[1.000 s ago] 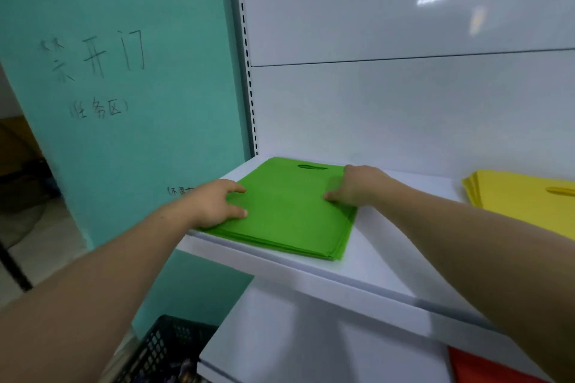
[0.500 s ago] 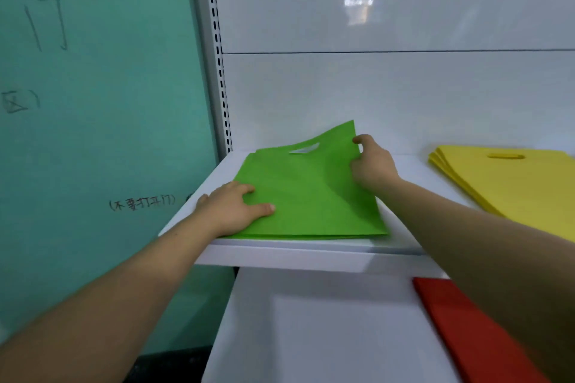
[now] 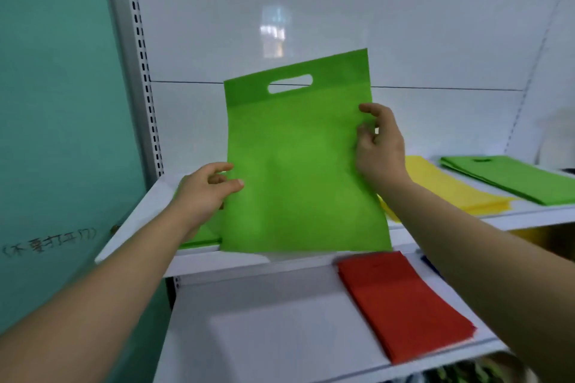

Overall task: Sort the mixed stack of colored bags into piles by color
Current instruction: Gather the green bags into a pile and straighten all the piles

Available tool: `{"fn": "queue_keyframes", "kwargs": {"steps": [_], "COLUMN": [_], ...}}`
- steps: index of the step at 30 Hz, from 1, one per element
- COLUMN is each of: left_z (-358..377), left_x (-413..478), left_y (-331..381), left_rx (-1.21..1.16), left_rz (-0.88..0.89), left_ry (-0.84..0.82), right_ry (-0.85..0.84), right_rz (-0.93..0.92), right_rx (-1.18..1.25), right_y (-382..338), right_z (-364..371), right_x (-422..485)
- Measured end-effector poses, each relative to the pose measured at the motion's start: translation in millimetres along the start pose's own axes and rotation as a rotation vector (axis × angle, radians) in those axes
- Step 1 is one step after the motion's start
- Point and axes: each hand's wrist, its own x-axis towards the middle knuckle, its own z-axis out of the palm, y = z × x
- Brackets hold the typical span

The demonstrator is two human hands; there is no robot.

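A flat green bag (image 3: 298, 165) with a cut-out handle stands upright above the upper shelf (image 3: 137, 227). My left hand (image 3: 205, 193) pinches its left edge low down. My right hand (image 3: 378, 146) pinches its right edge higher up. Under it, a sliver of a green pile (image 3: 202, 235) shows on the shelf's left end, mostly hidden by the bag and my left forearm. Further right on that shelf lie a yellow pile (image 3: 441, 186) and a second green pile (image 3: 513, 177). A red pile (image 3: 401, 301) lies on the lower shelf (image 3: 273, 336).
A teal panel (image 3: 62, 102) with handwriting stands to the left of the white shelving upright (image 3: 140, 56). The white back wall (image 3: 311, 9) closes the shelf behind. A dark blue edge (image 3: 431, 263) shows beside my right forearm on the lower shelf.
Both hands have lifted the top green bag off the left pile and raised it upright. The view has swung right, bringing the far green pile and more of the red pile into sight.
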Motion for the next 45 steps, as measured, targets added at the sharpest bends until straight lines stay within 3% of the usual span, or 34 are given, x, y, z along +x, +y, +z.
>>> {"fn": "queue_keyframes", "kwargs": {"steps": [3, 9, 16, 23, 32, 45], "left_z": [43.9, 171.4, 330.3, 451.8, 563.6, 696.4], "left_x": [-16.5, -56.0, -123.2, -184.9, -186.1, -70.7], "left_y": [25.8, 78.9, 143.3, 197.4, 229.5, 264.3], "left_rx": [-0.087, -0.009, -0.006, -0.016, -0.038, -0.07], "left_rz": [0.066, 0.262, 0.398, 0.478, 0.547, 0.588], "left_ry": [-0.123, -0.24, -0.389, -0.559, -0.712, -0.738], "right_ry": [0.085, 0.247, 0.233, 0.391, 0.489, 0.526], "right_rz": [0.05, 0.186, 0.296, 0.375, 0.434, 0.45], "right_rx": [-0.044, -0.218, -0.582, -0.689, -0.839, -0.84], "right_y": [7.5, 33.2, 58.4, 64.4, 113.9, 237.6], "right_z": [-58.7, -216.8, -418.5, -555.2, -643.4, -670.9], "right_x": [5.8, 2.5, -28.7, -58.7, -49.8, 66.3]}}
